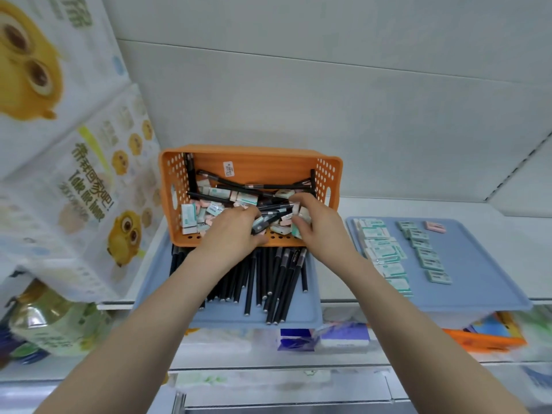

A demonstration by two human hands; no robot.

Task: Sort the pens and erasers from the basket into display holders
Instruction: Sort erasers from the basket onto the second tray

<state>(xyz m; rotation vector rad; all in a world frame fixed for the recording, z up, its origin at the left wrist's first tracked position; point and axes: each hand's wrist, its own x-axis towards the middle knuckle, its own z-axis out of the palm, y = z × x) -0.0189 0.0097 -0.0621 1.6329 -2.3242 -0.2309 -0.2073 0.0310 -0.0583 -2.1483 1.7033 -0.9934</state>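
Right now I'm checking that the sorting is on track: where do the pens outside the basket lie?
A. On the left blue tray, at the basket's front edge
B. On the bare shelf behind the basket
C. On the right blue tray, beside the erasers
A: the black pens lie heaped on the left blue tray in front of the orange basket, while the right blue tray holds rows of erasers.

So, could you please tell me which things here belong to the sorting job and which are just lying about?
Job: orange basket, pens, erasers, pen tray, eraser tray, left hand, right hand.
Lying about: tissue packs, green bottle, orange box on the lower shelf.
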